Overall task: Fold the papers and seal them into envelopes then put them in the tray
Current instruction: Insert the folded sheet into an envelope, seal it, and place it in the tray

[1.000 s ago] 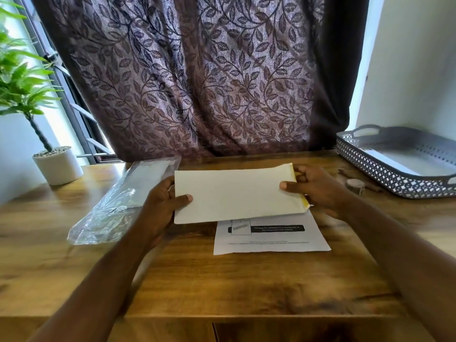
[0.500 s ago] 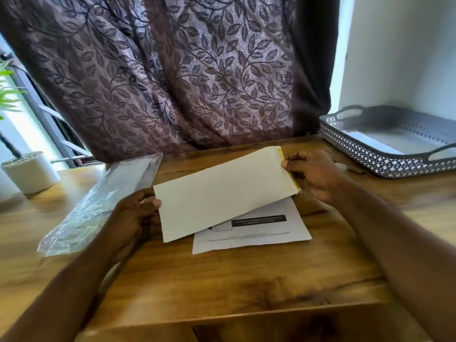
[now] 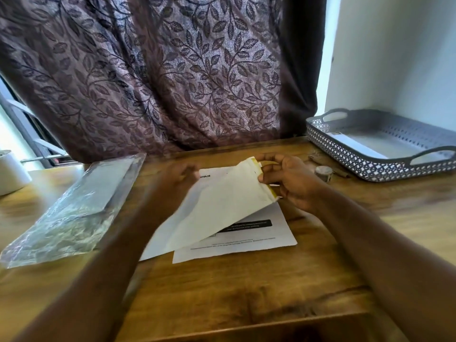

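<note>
A white envelope [image 3: 222,206] with a yellow strip at its open end hangs tilted over the desk, its lower left corner down near the wood. My right hand [image 3: 293,183] pinches that open end between thumb and fingers. Under the envelope a printed white paper [image 3: 259,238] lies flat on the desk. My left hand [image 3: 180,174] is blurred, off the envelope, hovering by the paper's far left edge; its fingers cannot be made out. The grey perforated tray [image 3: 345,159] stands at the back right with something flat and white lying in it.
A clear plastic pack [image 3: 74,206] lies on the left of the desk. A small roll [image 3: 323,172] sits just in front of the tray. A white pot [image 3: 9,171] stands at the far left edge. A leaf-patterned curtain [image 3: 160,75] hangs behind the desk.
My left hand has let go of the envelope's left end and moved up and right. The envelope, held by my right hand alone, has tipped steeply, its left end dropping.
</note>
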